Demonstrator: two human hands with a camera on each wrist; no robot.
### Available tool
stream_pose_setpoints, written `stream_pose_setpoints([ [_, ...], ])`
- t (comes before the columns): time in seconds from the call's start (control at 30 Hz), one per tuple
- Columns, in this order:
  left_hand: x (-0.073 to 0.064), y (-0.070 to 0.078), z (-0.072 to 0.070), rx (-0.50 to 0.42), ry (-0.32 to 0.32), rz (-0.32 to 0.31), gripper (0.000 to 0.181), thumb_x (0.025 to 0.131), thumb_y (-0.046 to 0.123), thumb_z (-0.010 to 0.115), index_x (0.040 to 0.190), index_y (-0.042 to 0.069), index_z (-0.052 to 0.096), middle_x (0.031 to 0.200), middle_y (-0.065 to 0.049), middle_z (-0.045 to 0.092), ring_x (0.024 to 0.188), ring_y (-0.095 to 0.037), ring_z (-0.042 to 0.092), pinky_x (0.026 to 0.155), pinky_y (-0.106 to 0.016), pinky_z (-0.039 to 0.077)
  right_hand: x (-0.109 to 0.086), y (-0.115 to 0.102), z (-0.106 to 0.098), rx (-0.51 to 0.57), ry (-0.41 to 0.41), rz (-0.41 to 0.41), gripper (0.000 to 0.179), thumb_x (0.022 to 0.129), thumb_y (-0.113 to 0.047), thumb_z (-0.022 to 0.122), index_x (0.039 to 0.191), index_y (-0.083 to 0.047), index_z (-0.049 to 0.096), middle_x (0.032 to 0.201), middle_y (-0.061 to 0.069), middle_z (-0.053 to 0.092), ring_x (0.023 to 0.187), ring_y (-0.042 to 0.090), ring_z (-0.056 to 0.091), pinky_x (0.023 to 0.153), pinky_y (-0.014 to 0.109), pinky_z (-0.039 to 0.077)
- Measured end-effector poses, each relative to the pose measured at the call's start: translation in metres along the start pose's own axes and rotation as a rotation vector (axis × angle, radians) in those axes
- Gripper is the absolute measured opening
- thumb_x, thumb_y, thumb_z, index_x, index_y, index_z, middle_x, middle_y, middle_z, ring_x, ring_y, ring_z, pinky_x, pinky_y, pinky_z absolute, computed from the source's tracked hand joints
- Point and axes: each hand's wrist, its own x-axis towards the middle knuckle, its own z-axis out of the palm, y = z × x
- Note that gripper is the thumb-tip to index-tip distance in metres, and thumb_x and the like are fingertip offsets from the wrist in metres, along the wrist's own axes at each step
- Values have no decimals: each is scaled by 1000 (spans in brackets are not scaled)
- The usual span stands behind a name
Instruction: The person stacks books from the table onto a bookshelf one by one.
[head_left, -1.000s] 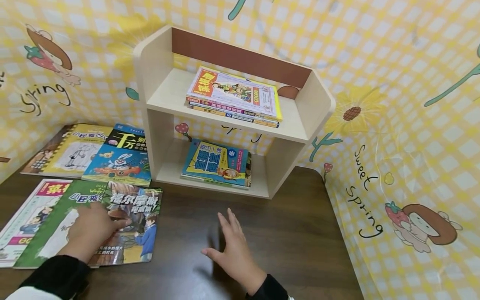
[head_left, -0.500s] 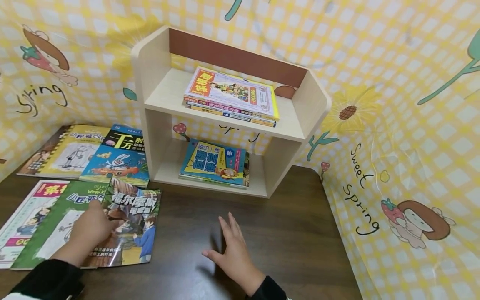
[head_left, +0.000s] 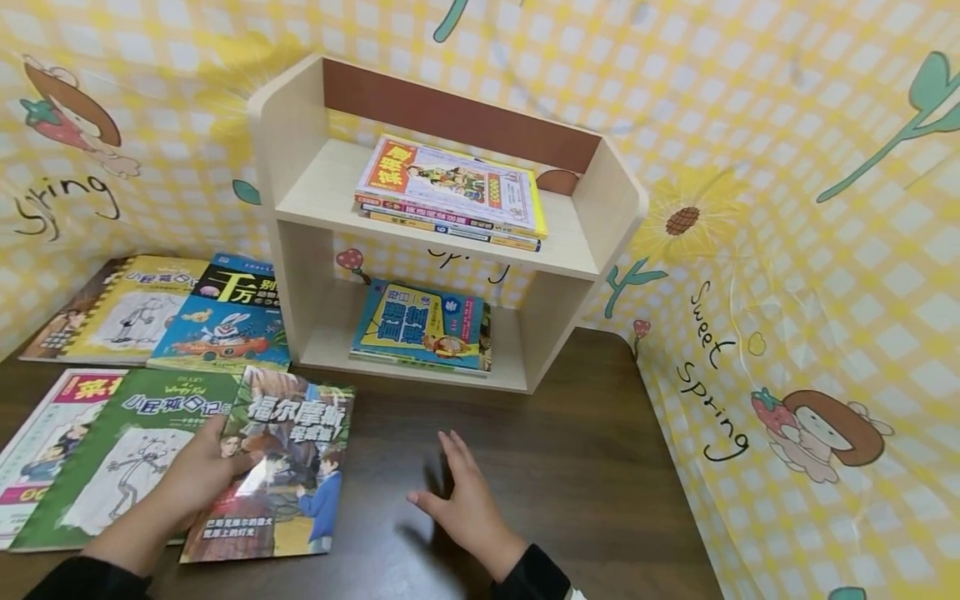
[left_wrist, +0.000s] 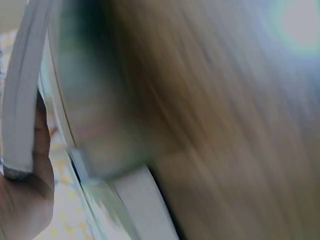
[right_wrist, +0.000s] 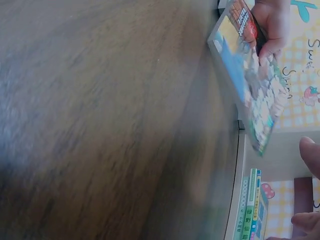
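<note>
My left hand [head_left: 197, 471] grips the left edge of a Sherlock Holmes-style comic-covered book [head_left: 300, 433], thumb on its cover. The book is raised and partly overlaps a green Diary of a Wimpy Kid book [head_left: 142, 450] in the head view. In the right wrist view the same book [right_wrist: 255, 85] slants above the table, thumb across its face. The left wrist view is blurred, with a thick page edge [left_wrist: 22, 100] beside the hand. Over the bare tabletop, my right hand [head_left: 468, 508] is held with fingers spread and touches no book.
A two-tier wooden bookshelf [head_left: 303, 283] stands behind. Stacked books [head_left: 453, 183] lie on its upper tier, and a blue-topped stack [head_left: 420, 325] on the lower. More books, including a yellow one [head_left: 135, 308] and a blue one [head_left: 221, 325], lie left of it on the dark table [head_left: 570, 467].
My left hand has lifted the detective book and shifted it right, baring more of the green book's cover. The right hand stays nearly still; the head view has shifted slightly.
</note>
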Motion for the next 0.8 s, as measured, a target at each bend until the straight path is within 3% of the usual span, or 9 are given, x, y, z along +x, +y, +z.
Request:
stream_pose_setpoints([
  [0.07,-2,9,11,-57,-7,25,80,95,8,57,146,-14,-1,143,-44,19,124,-57,35,97,-62,39,2,0,1,41,-9,11,81,88,-32,72,153,-11,27,155,18,28,137,37,36,105,58,36],
  [0.13,-4,18,21,-108,-13,51,70,95,5,55,144,-13,9,134,-39,36,110,-43,54,88,-48,50,3,1,2,109,-30,21,79,91,-31,69,153,-11,25,152,18,34,132,35,44,102,55,40],
  [0.2,-6,26,31,-180,-25,74,61,95,2,54,139,-13,14,126,-34,44,99,-29,60,77,-36,53,4,0,3,187,-51,16,76,94,-29,65,153,-9,23,147,20,40,124,34,52,99,51,44],
  [0.27,-7,35,40,-222,-29,87,58,95,2,54,137,-11,16,125,-30,47,98,-21,59,75,-30,53,3,-1,5,260,-65,1,73,96,-28,61,153,-5,21,141,20,48,118,31,57,97,48,47],
  [0.37,-7,47,53,-292,-47,99,58,96,2,53,138,-11,15,129,-30,42,102,-20,56,76,-29,53,0,-5,8,349,-60,-11,69,98,-26,57,152,-1,22,128,19,59,108,27,62,95,43,48],
  [0.5,-5,62,69,-370,-21,88,56,96,0,52,139,-7,17,131,-26,41,99,-13,56,78,-27,52,-4,-13,9,475,-36,37,67,98,-25,57,151,0,25,111,15,67,95,21,64,86,39,52],
  [0.6,-4,70,78,-405,23,73,51,96,1,52,135,-6,21,127,-21,41,97,-9,53,78,-24,50,-6,-18,9,544,-28,70,65,98,-22,57,151,0,26,111,14,66,94,19,63,80,34,54],
  [0.8,-1,81,92,-442,81,28,48,97,2,52,134,-6,23,126,-19,41,99,-12,50,78,-21,49,-6,-22,8,602,51,65,55,99,-12,52,147,4,31,118,16,62,100,23,62,84,34,53],
])
